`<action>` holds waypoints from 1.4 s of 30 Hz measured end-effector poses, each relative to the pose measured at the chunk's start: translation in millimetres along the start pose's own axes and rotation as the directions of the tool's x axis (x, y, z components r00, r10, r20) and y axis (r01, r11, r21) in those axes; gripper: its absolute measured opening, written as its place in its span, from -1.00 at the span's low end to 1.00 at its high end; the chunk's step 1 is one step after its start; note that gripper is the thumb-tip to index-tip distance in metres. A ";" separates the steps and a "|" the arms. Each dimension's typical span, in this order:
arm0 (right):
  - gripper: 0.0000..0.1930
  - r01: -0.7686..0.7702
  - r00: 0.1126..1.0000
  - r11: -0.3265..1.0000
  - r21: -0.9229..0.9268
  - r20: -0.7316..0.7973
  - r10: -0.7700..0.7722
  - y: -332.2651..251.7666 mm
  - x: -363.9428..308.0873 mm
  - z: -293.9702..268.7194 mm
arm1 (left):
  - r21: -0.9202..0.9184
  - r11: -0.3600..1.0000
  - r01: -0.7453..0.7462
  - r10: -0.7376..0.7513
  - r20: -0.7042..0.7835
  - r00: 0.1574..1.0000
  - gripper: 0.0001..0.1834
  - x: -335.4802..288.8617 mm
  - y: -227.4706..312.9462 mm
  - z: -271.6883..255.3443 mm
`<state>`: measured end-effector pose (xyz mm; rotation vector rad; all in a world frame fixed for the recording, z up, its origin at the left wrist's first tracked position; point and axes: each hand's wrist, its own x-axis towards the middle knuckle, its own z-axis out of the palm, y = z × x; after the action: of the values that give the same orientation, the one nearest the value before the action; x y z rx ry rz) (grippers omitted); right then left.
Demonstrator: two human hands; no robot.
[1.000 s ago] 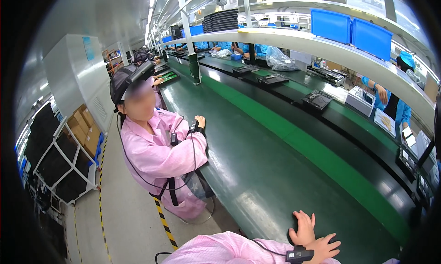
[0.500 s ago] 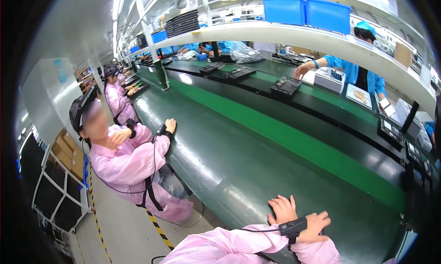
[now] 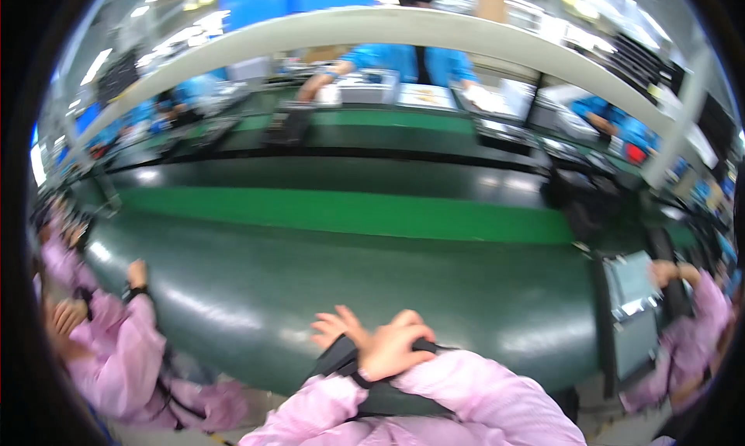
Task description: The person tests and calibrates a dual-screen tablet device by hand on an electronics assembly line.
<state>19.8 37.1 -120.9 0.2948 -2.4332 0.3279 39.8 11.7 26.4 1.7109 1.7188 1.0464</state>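
Observation:
My forearms, in pink sleeves, cross above the green work surface (image 3: 256, 279). My left hand (image 3: 392, 349) comes from the lower left and lies over my right wrist, its fingers and thumb curled round the black wrist device (image 3: 423, 345) there. Beyond it, to the left, my right hand (image 3: 339, 327) reaches out with fingers spread, holding nothing. Another black device (image 3: 336, 358) sits on my left wrist. Motion blur softens the hands, and the crossing hides part of the right wrist.
Co-workers in pink sit on the left (image 3: 116, 345) and right (image 3: 683, 337). A black-edged panel (image 3: 632, 314) stands by the right one. Across the belt, a person in blue (image 3: 419, 62) works beneath a white shelf (image 3: 349, 31), near a dark device (image 3: 287, 124).
My view has swung right, bringing the opposite worker to the middle and the right co-worker into sight. My left hand's fingers have closed from spread onto the right wrist device.

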 end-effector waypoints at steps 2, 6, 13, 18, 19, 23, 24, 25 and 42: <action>-0.54 0.006 0.998 1.000 0.031 0.058 -0.008 -6.6 11.4 -15.5 | 0.058 0.997 0.048 -0.041 -0.120 0.992 -0.70 -7.2 14.1 7.4; -0.58 0.033 0.998 0.996 0.085 0.053 -0.038 -20.9 18.8 -33.2 | 0.103 0.995 0.005 0.007 -0.123 0.992 -0.72 -12.3 17.6 16.8; -0.66 -0.306 0.926 0.939 0.155 -0.179 0.332 42.8 14.2 -72.6 | 0.296 0.949 -0.107 0.205 -0.326 0.923 -0.50 -2.1 -0.5 -21.9; -0.74 -0.624 0.719 0.768 -0.142 -0.491 0.493 150.3 -24.4 -183.9 | 0.188 0.971 0.146 -0.022 -0.540 0.842 -0.51 -23.7 -104.3 -64.7; -0.74 -0.731 0.625 0.670 -0.126 -0.518 0.584 178.7 -49.7 -204.6 | 0.246 0.941 0.230 -0.067 -0.531 0.845 -0.49 -31.0 -130.3 -65.0; -0.57 -0.930 0.362 0.167 -0.326 -0.751 0.552 249.3 -176.9 -298.2 | 0.349 0.888 0.301 -0.124 -0.448 0.886 -0.44 -24.4 -123.0 -62.6; -0.51 -0.968 0.235 0.061 -0.245 -0.784 0.574 259.5 -204.5 -313.8 | 0.401 0.868 0.294 -0.091 -0.453 0.887 -0.44 -22.5 -123.0 -59.3; -0.50 -0.969 0.173 -0.033 -0.245 -0.768 0.616 260.3 -216.3 -323.2 | 0.394 0.867 0.305 -0.102 -0.459 0.882 -0.44 -22.2 -122.6 -57.7; -0.46 -0.781 0.567 0.277 -0.559 -0.452 0.688 294.2 -223.0 -390.2 | 0.406 0.830 0.383 -0.151 -0.496 0.855 -0.45 -14.2 -115.6 -59.1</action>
<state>330.4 462.7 -16.0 -1.2539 -2.1756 -0.2671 -75.4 -3.0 -33.4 1.4866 2.6368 0.9663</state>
